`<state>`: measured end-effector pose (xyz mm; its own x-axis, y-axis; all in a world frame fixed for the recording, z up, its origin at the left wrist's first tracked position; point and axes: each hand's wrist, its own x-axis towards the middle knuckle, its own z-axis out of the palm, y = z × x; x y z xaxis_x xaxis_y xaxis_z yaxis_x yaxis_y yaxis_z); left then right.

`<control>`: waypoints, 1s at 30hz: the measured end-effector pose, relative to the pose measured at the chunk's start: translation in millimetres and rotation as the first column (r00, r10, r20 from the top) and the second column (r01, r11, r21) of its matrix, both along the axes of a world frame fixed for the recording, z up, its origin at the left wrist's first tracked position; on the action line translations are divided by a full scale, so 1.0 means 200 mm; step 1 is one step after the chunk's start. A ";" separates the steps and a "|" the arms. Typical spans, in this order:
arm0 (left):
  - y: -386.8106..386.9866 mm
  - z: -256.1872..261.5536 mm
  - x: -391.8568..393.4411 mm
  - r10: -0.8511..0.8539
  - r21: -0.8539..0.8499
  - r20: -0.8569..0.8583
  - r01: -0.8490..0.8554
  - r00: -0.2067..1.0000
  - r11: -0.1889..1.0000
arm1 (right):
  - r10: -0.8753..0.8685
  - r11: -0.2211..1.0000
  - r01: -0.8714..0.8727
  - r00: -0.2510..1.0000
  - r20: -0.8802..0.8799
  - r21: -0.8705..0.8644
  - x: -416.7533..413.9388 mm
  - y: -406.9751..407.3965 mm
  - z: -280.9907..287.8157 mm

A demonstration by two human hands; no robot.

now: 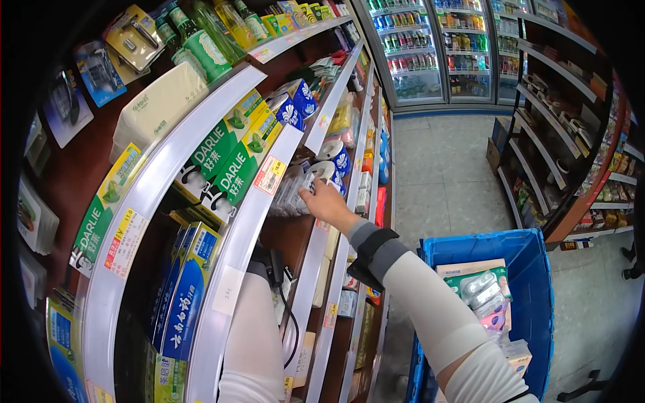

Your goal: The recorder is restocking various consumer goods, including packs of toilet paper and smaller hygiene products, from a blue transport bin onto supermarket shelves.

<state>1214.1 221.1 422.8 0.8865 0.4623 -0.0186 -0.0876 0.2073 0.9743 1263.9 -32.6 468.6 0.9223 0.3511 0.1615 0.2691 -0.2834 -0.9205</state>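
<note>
My right hand (pixel 322 200) reaches onto a middle shelf, its fingers closed on the end of a clear plastic package (pixel 292 194). White toilet rolls in blue wrappers (pixel 330 171) stand just beyond it. My left hand is out of view; the left forearm in a white sleeve (pixel 254 332) goes in between the shelves, its end hidden behind a shelf edge. Green and yellow Darlie toothpaste boxes (pixel 237 151) lie on the shelf to the left of my right hand. Blue toothpaste boxes (pixel 184 297) stand below them.
A blue plastic crate (pixel 546 302) holding packaged goods stands at the right, under my right arm. Shelf edges with price tags (pixel 274 174) run close around both arms. Dark shelves (pixel 549 136) and drinks fridges (pixel 453 50) stand beyond the grey tiled floor (pixel 423 171). A black cable (pixel 296 327) hangs by my left sleeve.
</note>
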 end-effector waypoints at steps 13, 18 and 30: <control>0.09 0.00 0.09 -0.074 -0.140 0.003 0.074 0.997 0.987 | -0.083 0.975 0.102 0.991 0.104 -0.195 -0.11 0.08 0.01; 0.18 0.06 0.04 -0.072 -0.134 -0.001 0.071 0.997 0.988 | -0.124 0.984 0.153 0.954 0.273 -0.086 -0.17 0.14 0.03; 0.26 0.12 -0.06 -0.439 0.502 0.021 0.370 0.898 0.782 | -0.301 0.859 0.183 0.936 0.182 0.477 -0.30 0.20 0.12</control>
